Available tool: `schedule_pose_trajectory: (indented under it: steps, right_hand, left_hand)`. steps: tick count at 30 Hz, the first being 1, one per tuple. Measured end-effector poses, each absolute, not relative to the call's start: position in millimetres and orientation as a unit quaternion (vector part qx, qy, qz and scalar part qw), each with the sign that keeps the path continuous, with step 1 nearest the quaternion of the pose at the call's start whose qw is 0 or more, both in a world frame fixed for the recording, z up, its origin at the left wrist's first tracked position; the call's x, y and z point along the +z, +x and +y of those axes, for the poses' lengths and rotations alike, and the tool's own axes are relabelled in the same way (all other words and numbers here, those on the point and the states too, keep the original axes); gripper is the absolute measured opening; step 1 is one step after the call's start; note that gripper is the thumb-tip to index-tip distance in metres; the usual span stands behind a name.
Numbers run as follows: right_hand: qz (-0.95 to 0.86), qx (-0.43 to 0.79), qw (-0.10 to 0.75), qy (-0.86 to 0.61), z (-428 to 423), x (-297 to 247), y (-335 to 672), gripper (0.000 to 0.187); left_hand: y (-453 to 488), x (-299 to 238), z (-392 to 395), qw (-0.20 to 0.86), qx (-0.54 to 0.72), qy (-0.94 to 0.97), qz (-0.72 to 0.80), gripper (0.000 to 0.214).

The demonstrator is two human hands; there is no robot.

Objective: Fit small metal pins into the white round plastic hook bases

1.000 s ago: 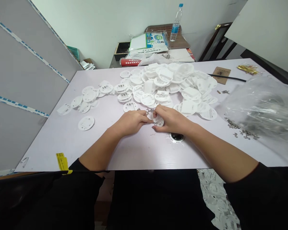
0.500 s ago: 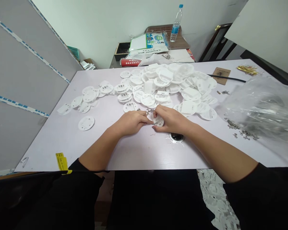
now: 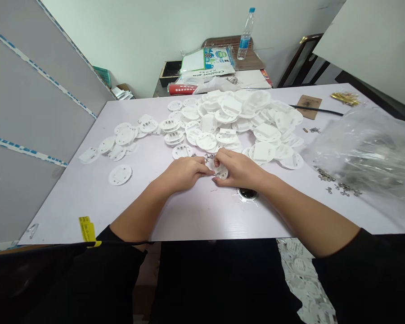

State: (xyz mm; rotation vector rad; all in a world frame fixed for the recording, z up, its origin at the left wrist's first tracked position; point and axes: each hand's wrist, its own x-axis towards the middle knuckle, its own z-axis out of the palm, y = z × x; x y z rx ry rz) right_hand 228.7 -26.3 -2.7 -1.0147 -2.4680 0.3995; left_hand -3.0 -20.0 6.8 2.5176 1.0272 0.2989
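Between my hands, low over the table, is a round white plastic disc (image 3: pixel 222 173). My right hand (image 3: pixel 235 168) is closed on it, thumb below and bent fingers above. My left hand (image 3: pixel 186 173) is closed too, its thumb and forefinger pressed at the disc's left edge; whatever small piece they pinch is too hidden to name. Just behind my fingertips lie small metal clips (image 3: pixel 209 156). A big heap of white discs (image 3: pixel 207 141), some bearing metal contacts, spreads behind both hands. One single disc (image 3: pixel 120 174) lies flat to the left.
A dark round table inset (image 3: pixel 247 194) sits beneath my right wrist. At right are a clear plastic bag (image 3: pixel 367 153), scattered metal clips (image 3: pixel 342 188) and gold-coloured parts (image 3: pixel 344 98). Behind the heap stand a water bottle (image 3: pixel 245 42) and a red roll (image 3: pixel 182 89). A partition (image 3: pixel 37 103) borders the left.
The whole view has shifted very slightly. Both hands keep nearly the same pose on the disc, and nothing has visibly been taken up or let go.
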Motion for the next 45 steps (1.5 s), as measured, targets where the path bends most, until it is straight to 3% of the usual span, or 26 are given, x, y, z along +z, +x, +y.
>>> schedule_pose_trajectory:
  steps: [17,45]
  right_hand:
    - [-0.892,0.105,0.266,-0.349,-24,-12,219,0.034]
    - [-0.884,0.114,0.270,-0.364,-24,-12,223,0.036]
  left_hand:
    - [8,5,-23,0.178,0.091,0.890,0.409,0.032]
    - [2,5,-23,0.122,0.086,0.910,0.387,0.042]
